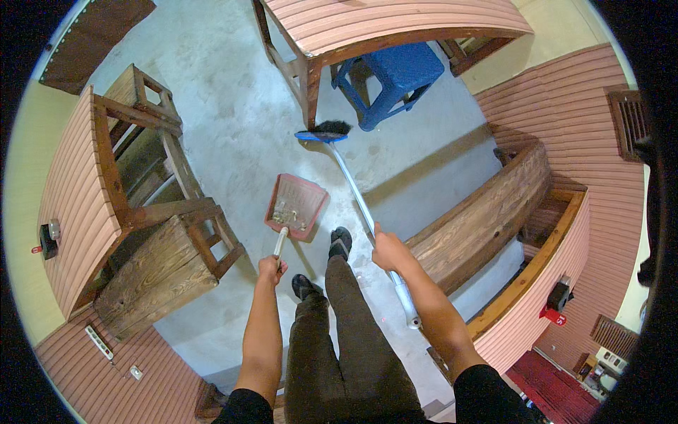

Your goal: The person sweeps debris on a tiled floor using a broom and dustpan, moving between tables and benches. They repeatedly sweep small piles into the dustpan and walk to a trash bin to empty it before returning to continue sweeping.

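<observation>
My left hand (272, 268) grips the pale handle of a red plastic dustpan (301, 197). Some debris lies in the pan, gathered near its handle side. In my right hand (391, 249) is the metal shaft of a broom (354, 183), with its hanging end passing beneath my forearm. The broom's blue head with black bristles (332, 127) rests on the floor by a table leg, farther from me than the dustpan. My two feet in dark flip-flops (340, 242) stand behind the dustpan.
A table (402, 26) with a blue plastic stool (402, 69) under it stands ahead. To the left are another table (79, 212) and wooden benches (159, 275). A long wooden bench (482, 217) and a table (561, 259) flank my right. The concrete floor (228, 132) runs between them.
</observation>
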`<action>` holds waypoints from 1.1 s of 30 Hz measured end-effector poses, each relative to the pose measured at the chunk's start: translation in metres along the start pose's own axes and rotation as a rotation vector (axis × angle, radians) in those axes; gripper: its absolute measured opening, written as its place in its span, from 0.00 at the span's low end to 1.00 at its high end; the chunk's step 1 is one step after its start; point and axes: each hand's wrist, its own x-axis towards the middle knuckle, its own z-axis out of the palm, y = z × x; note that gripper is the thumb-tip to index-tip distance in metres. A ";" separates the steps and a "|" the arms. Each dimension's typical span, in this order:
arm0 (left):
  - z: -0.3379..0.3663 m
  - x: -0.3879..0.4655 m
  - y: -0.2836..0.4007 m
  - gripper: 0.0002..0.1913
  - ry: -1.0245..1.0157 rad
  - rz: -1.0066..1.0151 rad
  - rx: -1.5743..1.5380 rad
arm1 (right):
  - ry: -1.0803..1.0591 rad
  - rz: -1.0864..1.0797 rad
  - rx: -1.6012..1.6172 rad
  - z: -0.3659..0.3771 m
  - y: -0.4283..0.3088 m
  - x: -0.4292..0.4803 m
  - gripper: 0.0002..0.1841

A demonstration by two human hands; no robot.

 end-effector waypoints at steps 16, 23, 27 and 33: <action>0.104 0.008 0.044 0.10 0.112 -0.034 -0.078 | -0.425 -0.106 0.058 -0.028 0.013 -0.109 0.51; 0.095 0.005 0.049 0.13 0.145 -0.063 -0.108 | -0.281 0.018 0.021 -0.043 -0.023 -0.064 0.49; 0.090 0.003 0.051 0.08 0.151 -0.109 -0.072 | -0.156 -0.060 0.021 -0.023 -0.031 -0.019 0.49; 0.092 0.012 0.057 0.12 0.104 -0.108 -0.050 | -0.327 -0.007 0.086 0.039 -0.046 -0.099 0.46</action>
